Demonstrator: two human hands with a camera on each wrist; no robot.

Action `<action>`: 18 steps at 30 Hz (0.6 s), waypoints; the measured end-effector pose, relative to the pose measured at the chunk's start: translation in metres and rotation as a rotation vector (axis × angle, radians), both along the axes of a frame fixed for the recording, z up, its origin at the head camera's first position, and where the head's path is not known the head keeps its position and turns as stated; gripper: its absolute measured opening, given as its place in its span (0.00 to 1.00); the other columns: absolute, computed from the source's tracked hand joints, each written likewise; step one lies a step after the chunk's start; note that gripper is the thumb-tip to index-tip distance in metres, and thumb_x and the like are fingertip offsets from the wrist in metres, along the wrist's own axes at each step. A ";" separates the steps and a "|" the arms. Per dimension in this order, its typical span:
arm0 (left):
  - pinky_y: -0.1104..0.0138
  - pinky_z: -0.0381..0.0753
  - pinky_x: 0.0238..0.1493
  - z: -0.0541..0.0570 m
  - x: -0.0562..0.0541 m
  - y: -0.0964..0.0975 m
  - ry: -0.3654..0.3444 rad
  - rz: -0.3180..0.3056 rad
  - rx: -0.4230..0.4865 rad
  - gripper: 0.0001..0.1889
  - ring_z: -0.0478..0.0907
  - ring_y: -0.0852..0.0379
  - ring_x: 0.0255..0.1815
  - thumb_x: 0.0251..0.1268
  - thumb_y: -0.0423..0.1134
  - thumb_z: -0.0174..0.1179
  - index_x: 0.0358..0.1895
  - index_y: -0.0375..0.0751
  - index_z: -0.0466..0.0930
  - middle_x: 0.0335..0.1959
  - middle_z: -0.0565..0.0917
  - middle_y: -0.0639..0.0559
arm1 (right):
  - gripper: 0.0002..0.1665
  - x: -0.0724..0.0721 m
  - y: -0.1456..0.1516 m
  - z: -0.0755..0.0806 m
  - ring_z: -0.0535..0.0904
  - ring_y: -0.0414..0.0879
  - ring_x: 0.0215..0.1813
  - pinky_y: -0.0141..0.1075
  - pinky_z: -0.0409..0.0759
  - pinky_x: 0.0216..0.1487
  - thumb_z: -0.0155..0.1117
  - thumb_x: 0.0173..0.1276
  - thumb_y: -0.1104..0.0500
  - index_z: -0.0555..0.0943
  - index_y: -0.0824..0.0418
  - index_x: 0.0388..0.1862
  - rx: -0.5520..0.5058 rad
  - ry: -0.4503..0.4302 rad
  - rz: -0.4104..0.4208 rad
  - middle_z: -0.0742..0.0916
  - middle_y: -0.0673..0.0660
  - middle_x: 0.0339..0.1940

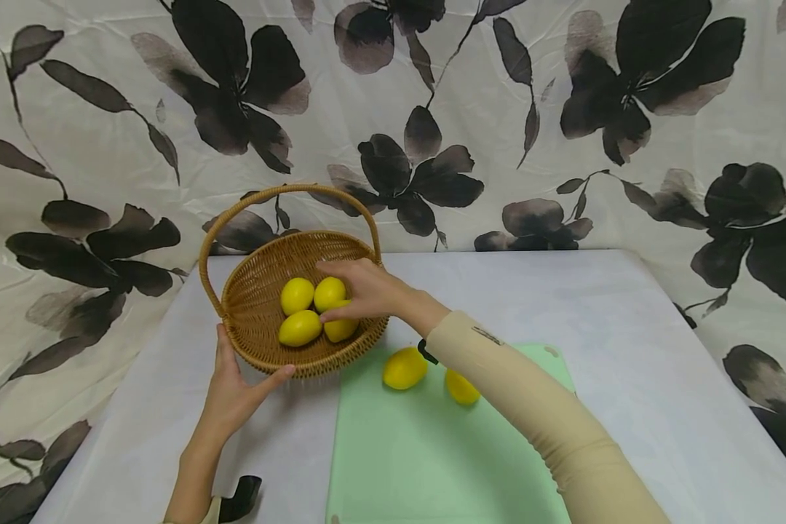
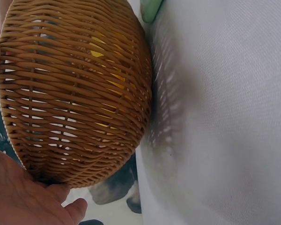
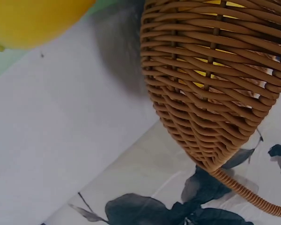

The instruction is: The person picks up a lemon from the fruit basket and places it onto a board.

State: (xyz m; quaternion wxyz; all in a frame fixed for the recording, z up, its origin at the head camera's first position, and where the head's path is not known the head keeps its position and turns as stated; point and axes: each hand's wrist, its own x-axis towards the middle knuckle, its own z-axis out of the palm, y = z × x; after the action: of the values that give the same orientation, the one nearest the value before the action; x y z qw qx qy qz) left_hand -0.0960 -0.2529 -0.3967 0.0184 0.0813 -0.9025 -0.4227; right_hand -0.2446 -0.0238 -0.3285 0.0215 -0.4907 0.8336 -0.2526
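A brown wicker basket (image 1: 255, 298) with a hooped handle (image 1: 291, 188) stands at the left, its opening tipped toward me. My left hand (image 1: 231, 393) holds its left side, thumb at the front rim; in the left wrist view, fingers (image 2: 61, 192) press against the weave. My right hand (image 1: 367, 290) is inside the basket at the right, thumb and fingers spread over the lemons. Its thumb overlaps one lemon (image 1: 342, 332). Beside it lie a rear lemon (image 1: 330, 292), a left lemon (image 1: 297, 296) and a front lemon (image 1: 300, 329).
A pale green cutting board (image 1: 393, 458) lies right of the basket on a white-covered table (image 1: 635, 349). On it are one whole lemon (image 1: 404, 368) and another lemon (image 1: 461, 388) partly behind my right sleeve (image 1: 530, 407). A floral cloth (image 1: 498, 109) hangs behind.
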 end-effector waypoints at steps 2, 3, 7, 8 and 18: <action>0.34 0.44 0.71 0.000 0.000 -0.001 -0.009 0.003 -0.002 0.67 0.30 0.35 0.78 0.56 0.56 0.67 0.71 0.49 0.10 0.77 0.21 0.44 | 0.48 -0.002 -0.005 -0.001 0.69 0.52 0.71 0.38 0.68 0.71 0.72 0.58 0.45 0.65 0.66 0.71 0.026 -0.023 -0.005 0.72 0.61 0.71; 0.34 0.44 0.71 -0.001 0.000 -0.002 -0.009 0.004 -0.001 0.67 0.30 0.34 0.78 0.56 0.56 0.67 0.72 0.49 0.10 0.77 0.21 0.45 | 0.48 -0.002 -0.008 -0.001 0.68 0.51 0.72 0.38 0.68 0.71 0.72 0.58 0.45 0.65 0.66 0.71 0.037 -0.032 -0.002 0.72 0.61 0.71; 0.34 0.44 0.71 -0.001 0.000 -0.002 -0.010 0.008 0.007 0.67 0.30 0.34 0.78 0.56 0.57 0.66 0.71 0.50 0.10 0.77 0.21 0.45 | 0.49 -0.003 -0.021 -0.004 0.68 0.50 0.72 0.36 0.67 0.71 0.73 0.57 0.45 0.65 0.66 0.71 0.090 -0.056 0.005 0.72 0.60 0.71; 0.33 0.44 0.70 0.000 0.000 -0.002 -0.008 0.008 0.009 0.67 0.30 0.34 0.78 0.56 0.57 0.66 0.71 0.50 0.10 0.77 0.21 0.45 | 0.50 -0.003 -0.024 -0.004 0.68 0.50 0.72 0.36 0.67 0.71 0.73 0.56 0.45 0.65 0.66 0.71 0.104 -0.055 0.007 0.72 0.60 0.71; 0.35 0.44 0.71 -0.001 0.000 -0.004 0.000 -0.001 0.005 0.67 0.28 0.36 0.78 0.56 0.56 0.66 0.72 0.49 0.10 0.76 0.21 0.45 | 0.55 -0.001 -0.049 -0.016 0.67 0.48 0.73 0.34 0.64 0.73 0.75 0.54 0.45 0.61 0.64 0.74 0.329 -0.067 -0.024 0.69 0.57 0.73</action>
State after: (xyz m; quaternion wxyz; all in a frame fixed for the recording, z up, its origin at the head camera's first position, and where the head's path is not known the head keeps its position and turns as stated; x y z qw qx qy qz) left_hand -0.0956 -0.2567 -0.3982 0.0180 0.0810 -0.9015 -0.4248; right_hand -0.2455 -0.0727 -0.3448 0.1262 -0.4617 0.8685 -0.1292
